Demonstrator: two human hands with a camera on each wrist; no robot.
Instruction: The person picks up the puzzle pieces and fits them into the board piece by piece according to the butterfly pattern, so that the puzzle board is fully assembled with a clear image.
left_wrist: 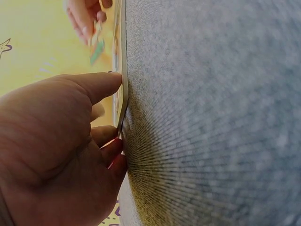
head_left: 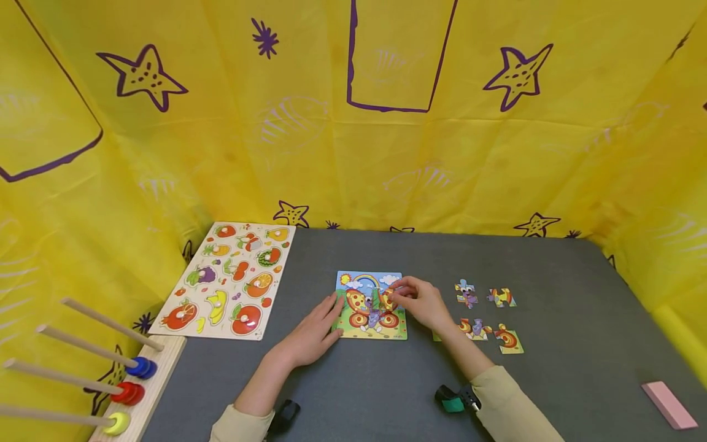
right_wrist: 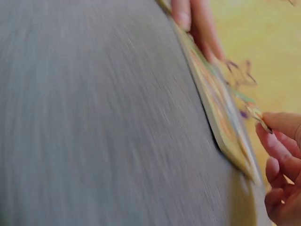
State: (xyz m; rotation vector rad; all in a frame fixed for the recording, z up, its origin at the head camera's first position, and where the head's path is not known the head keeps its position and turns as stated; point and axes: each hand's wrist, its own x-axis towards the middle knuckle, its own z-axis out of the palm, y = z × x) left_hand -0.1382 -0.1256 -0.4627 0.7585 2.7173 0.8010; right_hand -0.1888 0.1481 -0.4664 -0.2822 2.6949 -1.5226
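Note:
A square butterfly puzzle board point(head_left: 371, 334) lies flat in front of me. My left hand point(head_left: 313, 328) rests at its left side, fingers along the edge and thumb at the near left corner. In the left wrist view, thumb and fingertips touch the board's rim point(left_wrist: 123, 96). Over the right part of the picture, my right hand point(head_left: 422, 302) pinches a small jigsaw piece point(right_wrist: 254, 113) between thumb and fingers. That piece is tilted and held above the board in the right wrist view. Its green end also shows in the left wrist view.
Several loose jigsaw pieces point(head_left: 501, 298) lie right of the board, some partly behind my right forearm. A fruit peg puzzle point(head_left: 270, 245) lies at the left, beside a wooden stand point(head_left: 166, 356) with upright rods and coloured rings. A pink block point(head_left: 669, 405) lies at the right.

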